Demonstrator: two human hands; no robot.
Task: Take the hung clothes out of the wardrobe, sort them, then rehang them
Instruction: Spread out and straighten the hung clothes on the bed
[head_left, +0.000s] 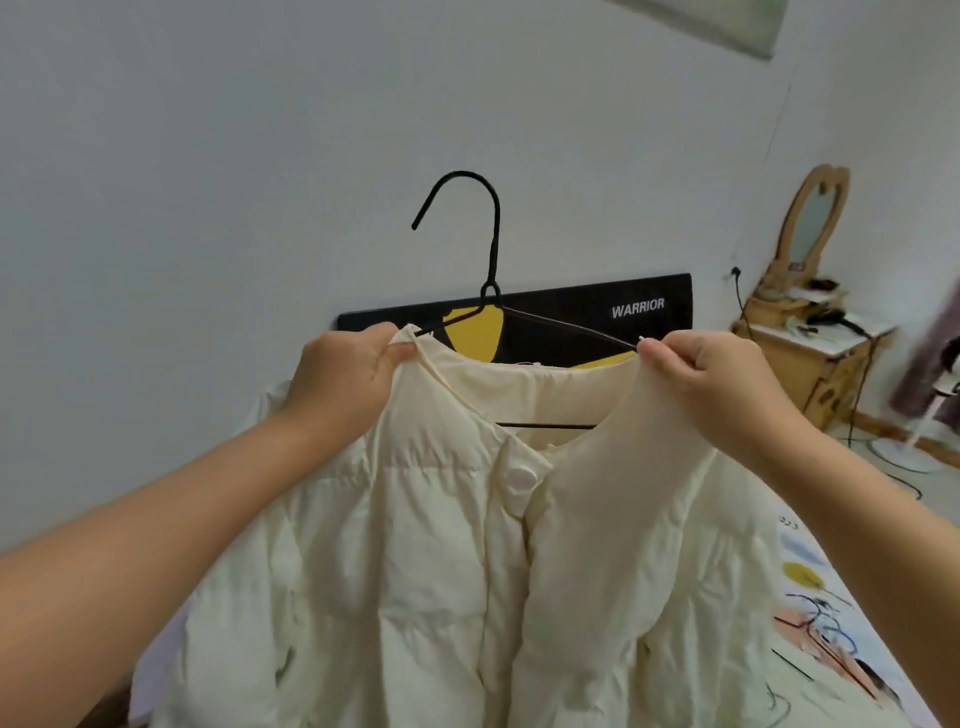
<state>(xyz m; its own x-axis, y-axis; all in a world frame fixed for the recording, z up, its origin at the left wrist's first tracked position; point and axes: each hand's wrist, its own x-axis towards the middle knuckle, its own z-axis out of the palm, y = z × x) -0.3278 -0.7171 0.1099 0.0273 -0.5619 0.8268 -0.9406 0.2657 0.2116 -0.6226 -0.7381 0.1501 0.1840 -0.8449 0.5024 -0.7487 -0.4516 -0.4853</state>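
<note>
Cream jacket held up on its hanger over the bed

The left hand (347, 371) and right hand (698, 371) each pinch the collar of the cream puffer jacket (467, 571), at nine and three o'clock of the black wire hanger (491, 270) threaded inside it. The jacket hangs above the patterned bedsheet (821, 623), out of the wardrobe. Judging by this, it is dressed on its hanger; rehanging remains, and no wardrobe shows.
</note>
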